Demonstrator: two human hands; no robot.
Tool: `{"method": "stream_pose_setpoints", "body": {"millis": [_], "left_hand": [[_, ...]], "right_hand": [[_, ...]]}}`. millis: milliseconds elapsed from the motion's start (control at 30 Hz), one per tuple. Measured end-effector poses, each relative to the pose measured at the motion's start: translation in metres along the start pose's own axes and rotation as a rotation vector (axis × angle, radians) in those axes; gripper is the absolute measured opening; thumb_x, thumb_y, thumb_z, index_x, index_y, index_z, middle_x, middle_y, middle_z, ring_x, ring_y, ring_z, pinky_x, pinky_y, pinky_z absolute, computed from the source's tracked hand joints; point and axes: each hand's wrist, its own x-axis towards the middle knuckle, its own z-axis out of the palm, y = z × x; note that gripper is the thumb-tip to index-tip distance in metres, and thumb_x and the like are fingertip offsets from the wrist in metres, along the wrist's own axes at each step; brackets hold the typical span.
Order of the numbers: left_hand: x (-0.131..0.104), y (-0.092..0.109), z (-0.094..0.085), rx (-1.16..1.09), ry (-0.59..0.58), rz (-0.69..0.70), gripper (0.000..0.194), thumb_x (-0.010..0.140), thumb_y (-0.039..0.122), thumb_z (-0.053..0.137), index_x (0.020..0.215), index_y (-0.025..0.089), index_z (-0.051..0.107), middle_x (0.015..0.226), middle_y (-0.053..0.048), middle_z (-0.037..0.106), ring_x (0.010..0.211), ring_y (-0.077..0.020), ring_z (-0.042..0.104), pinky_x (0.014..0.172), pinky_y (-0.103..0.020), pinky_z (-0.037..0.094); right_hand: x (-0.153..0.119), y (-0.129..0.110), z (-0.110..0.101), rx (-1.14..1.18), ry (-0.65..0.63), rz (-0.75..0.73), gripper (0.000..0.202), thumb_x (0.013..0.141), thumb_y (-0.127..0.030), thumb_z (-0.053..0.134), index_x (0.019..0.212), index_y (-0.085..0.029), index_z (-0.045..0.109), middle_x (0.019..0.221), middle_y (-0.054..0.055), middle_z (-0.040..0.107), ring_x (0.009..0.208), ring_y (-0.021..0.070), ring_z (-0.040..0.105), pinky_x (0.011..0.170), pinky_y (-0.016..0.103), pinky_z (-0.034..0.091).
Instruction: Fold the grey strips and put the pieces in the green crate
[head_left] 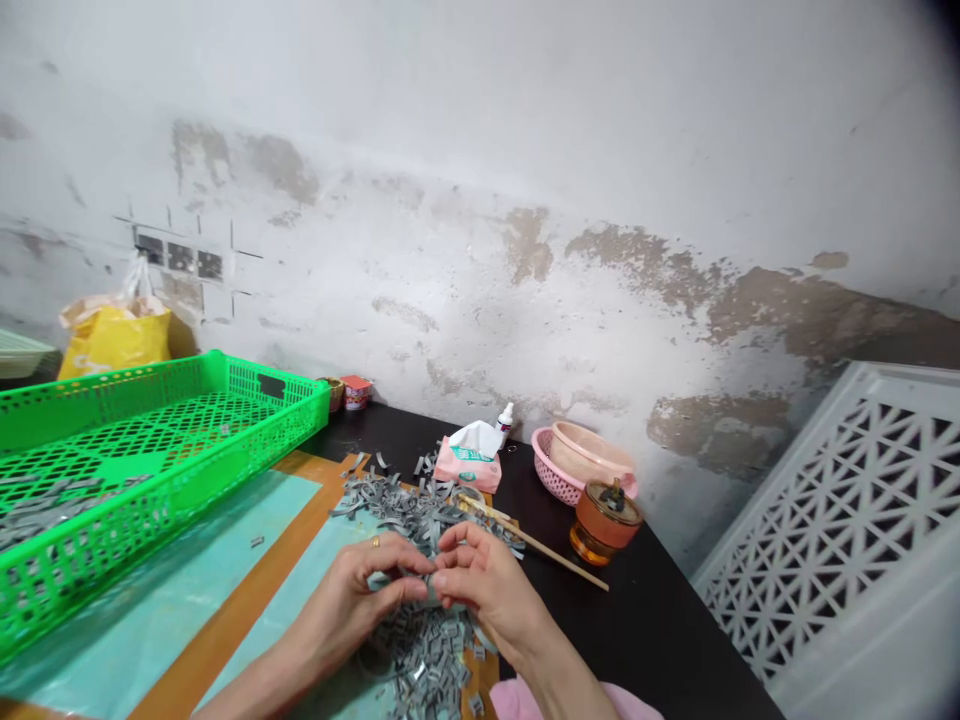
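Observation:
My left hand [382, 578] and my right hand [478, 572] meet over the table, fingertips almost touching. Thumb and fingers of each are closed in a pinch on a small grey strip [429, 579], mostly covered by the fingertips. Just beyond the hands spreads a loose heap of flat grey strips [390, 503]. Beneath and nearer to me is a pile of short grey folded pieces [429, 660], some with a light square marking or fitting. A thin wooden stick [562, 562] lies to the right of my right hand.
A green plastic crate [150, 510] with grey pieces in it stands at left. Toward the wall are a pink tissue pack [469, 468], a small white bottle [506, 416], pink baskets [559, 480] and an amber jar [606, 525]. A white lattice panel [847, 520] rises at right.

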Motion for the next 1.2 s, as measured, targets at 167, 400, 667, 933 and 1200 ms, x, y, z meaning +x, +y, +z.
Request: {"method": "stream_pose_setpoints", "body": {"millis": [167, 400, 667, 933, 1200], "left_hand": [[-0.002, -0.002, 0.003, -0.097, 0.091, 0.022, 0.006, 0.077, 0.027, 0.074, 0.078, 0.024, 0.079, 0.085, -0.004, 0.065, 0.082, -0.0215, 0.062, 0.077, -0.031, 0.046], [-0.003, 0.002, 0.004, -0.226, 0.175, -0.018, 0.008, 0.074, 0.032, 0.077, 0.075, 0.024, 0.080, 0.085, -0.004, 0.063, 0.083, -0.0223, 0.062, 0.078, -0.033, 0.046], [-0.001, 0.000, 0.006, -0.328, 0.207, -0.078, 0.008, 0.073, 0.031, 0.077, 0.076, 0.025, 0.080, 0.086, -0.004, 0.059, 0.080, -0.0205, 0.061, 0.071, -0.030, 0.051], [-0.002, 0.002, 0.005, -0.308, 0.171, -0.059, 0.005, 0.074, 0.027, 0.075, 0.075, 0.024, 0.079, 0.086, -0.003, 0.058, 0.078, -0.0193, 0.062, 0.069, -0.029, 0.052], [0.001, 0.003, 0.004, -0.241, 0.209, -0.064, 0.008, 0.069, 0.022, 0.078, 0.075, 0.022, 0.074, 0.087, -0.002, 0.059, 0.078, -0.0184, 0.059, 0.067, -0.026, 0.047]], "right_hand": [[-0.003, 0.000, 0.007, 0.098, -0.035, 0.014, 0.042, 0.054, -0.016, 0.083, 0.086, -0.016, 0.057, 0.067, -0.003, 0.066, 0.050, 0.0067, 0.054, 0.052, 0.019, 0.041], [-0.005, 0.004, 0.021, 0.198, -0.030, -0.037, 0.040, 0.057, -0.020, 0.083, 0.085, -0.017, 0.054, 0.067, -0.003, 0.065, 0.050, 0.0072, 0.053, 0.052, 0.019, 0.039], [-0.005, 0.015, 0.032, 0.237, 0.047, -0.190, 0.033, 0.066, -0.027, 0.081, 0.077, -0.019, 0.052, 0.073, -0.004, 0.060, 0.058, 0.0070, 0.050, 0.055, 0.020, 0.039], [-0.008, 0.015, 0.030, 0.325, -0.045, -0.139, 0.037, 0.065, -0.025, 0.085, 0.077, -0.018, 0.050, 0.074, -0.003, 0.058, 0.062, 0.0087, 0.053, 0.058, 0.021, 0.040], [-0.002, 0.013, 0.020, 0.214, -0.075, -0.196, 0.038, 0.066, -0.027, 0.085, 0.080, -0.019, 0.051, 0.078, -0.003, 0.059, 0.063, 0.0090, 0.052, 0.057, 0.021, 0.041]]}}
